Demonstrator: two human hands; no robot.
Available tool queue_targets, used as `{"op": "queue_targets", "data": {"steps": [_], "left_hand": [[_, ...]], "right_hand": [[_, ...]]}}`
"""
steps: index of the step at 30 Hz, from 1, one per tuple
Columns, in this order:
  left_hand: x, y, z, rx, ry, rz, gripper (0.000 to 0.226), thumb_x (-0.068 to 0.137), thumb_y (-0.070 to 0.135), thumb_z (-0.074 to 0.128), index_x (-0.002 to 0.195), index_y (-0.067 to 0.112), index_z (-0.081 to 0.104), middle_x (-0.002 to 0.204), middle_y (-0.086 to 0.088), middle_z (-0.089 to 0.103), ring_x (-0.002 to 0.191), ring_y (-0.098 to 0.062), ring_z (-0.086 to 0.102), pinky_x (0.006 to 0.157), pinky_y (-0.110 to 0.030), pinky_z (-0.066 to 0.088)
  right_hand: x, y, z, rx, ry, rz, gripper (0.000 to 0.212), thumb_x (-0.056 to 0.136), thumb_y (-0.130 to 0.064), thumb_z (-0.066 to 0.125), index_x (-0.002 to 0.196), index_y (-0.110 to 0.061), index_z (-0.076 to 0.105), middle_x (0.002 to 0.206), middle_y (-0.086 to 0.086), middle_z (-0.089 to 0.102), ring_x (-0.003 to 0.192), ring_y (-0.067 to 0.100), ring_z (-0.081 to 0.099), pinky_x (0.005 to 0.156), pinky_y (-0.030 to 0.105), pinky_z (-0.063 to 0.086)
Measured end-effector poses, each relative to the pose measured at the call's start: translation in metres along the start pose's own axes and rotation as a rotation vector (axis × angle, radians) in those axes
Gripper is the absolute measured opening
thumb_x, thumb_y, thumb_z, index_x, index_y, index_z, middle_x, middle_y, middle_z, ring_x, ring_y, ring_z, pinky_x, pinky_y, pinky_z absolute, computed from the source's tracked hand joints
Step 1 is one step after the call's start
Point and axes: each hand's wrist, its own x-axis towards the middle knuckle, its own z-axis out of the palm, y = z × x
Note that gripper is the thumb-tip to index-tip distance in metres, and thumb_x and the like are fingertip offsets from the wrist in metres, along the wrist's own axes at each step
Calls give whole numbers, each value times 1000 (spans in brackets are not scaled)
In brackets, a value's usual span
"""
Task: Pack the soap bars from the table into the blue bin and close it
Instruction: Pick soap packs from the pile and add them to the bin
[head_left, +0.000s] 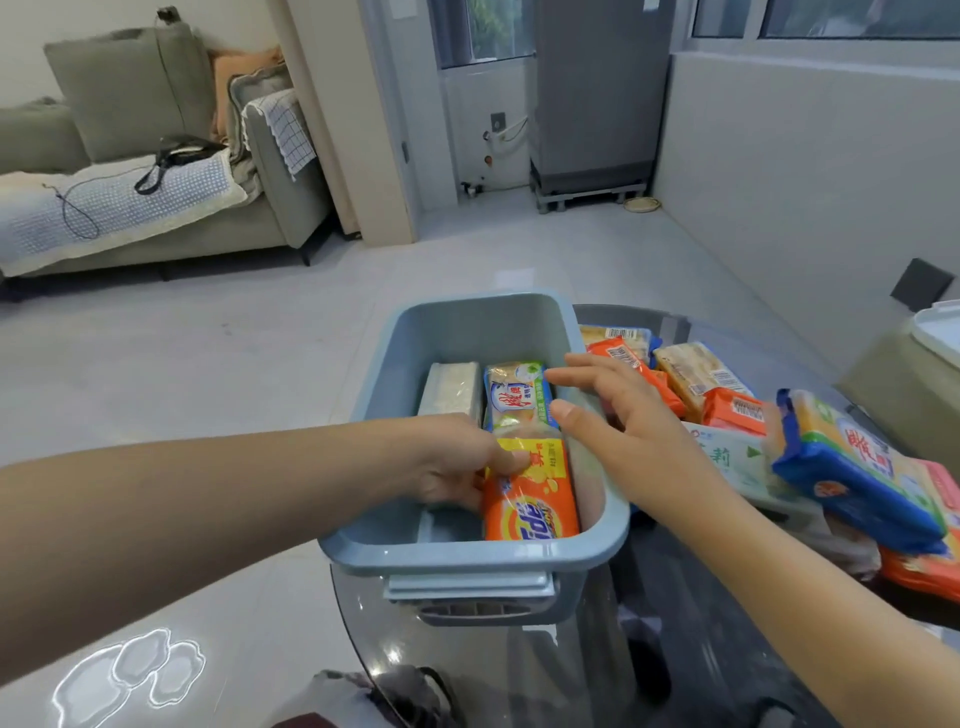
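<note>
The blue bin (470, 556) sits lidless on the glass surface (649, 649), three wrapped bars inside. Left hand (457, 467) pinches the orange bar (530, 499); right hand (618, 415) hovers loose-fingered over the rim, more soap (852, 467) piled just right.

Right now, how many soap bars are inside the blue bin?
3 visible: a white bar at the far left, a green-and-blue bar beside it, an orange bar nearest. The left hand may hide more.

A grey-green sofa (156, 156) with cushions and a quilted cover fills the upper left of the frame. A grey appliance (597, 93) stands at top centre on pale floor tiles (260, 338).
</note>
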Motion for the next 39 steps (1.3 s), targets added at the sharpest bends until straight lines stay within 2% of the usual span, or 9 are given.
{"op": "queue_targets", "data": {"steps": [4,9,13,19,24,27,32,36,39], "left_hand": [[10,-2,5,114,85,-28,40,87,14,61,124,4,47,118,-15,64,97,-26,64,82,-41,53],[23,-11,13,127,166,-21,47,87,24,62,128,9,46,121,-13,63,105,-28,64,86,-41,53],[23,-15,21,110,165,-49,46,91,27,56,130,7,43,121,-13,62,104,-27,63,79,-37,52],[9,-4,20,131,66,-50,44,93,34,50,130,11,43,120,-9,62,101,-25,63,93,-42,48],[-10,8,11,163,132,75,48,92,46,45,122,9,51,109,-14,67,101,-29,65,97,-44,48],[-23,14,6,144,193,193,46,93,42,45,123,7,51,117,-18,63,105,-30,63,92,-41,51],[-41,21,17,119,295,437,36,93,38,46,120,15,56,113,-4,62,104,-19,62,91,-38,52],[-46,28,35,223,396,611,24,92,41,46,103,26,61,103,5,65,97,-11,62,78,-26,52],[-42,39,54,311,436,713,14,92,39,46,89,32,59,90,13,64,81,0,59,57,-12,41]], "right_hand": [[-2,3,0,26,-12,25,39,88,-25,56,126,-31,48,134,-19,36,130,6,30,107,42,33],[-4,9,0,9,-28,32,56,91,-24,52,141,-33,28,149,-20,20,125,-12,15,102,18,18],[-2,8,-3,-19,-60,22,59,91,-23,51,143,-33,24,149,-19,21,122,-12,15,100,17,17],[-3,8,-6,-19,-80,7,58,91,-27,52,142,-34,26,149,-20,19,122,-13,13,101,18,16],[-9,11,-10,29,-114,-2,56,89,-37,52,138,-43,29,148,-26,18,126,-11,16,98,21,28],[-15,13,-15,106,-116,-3,54,86,-39,55,134,-47,32,148,-22,26,129,-6,29,100,24,39],[-22,16,-28,197,-129,-20,49,85,-30,58,121,-56,38,116,-29,53,102,-21,49,68,5,47],[-21,22,-45,199,-40,-36,45,87,-18,60,117,-48,46,117,-21,59,108,-7,56,90,21,50],[-17,30,-63,156,63,-34,38,87,-12,60,114,-38,54,110,-14,64,103,-2,60,91,28,51]]}}
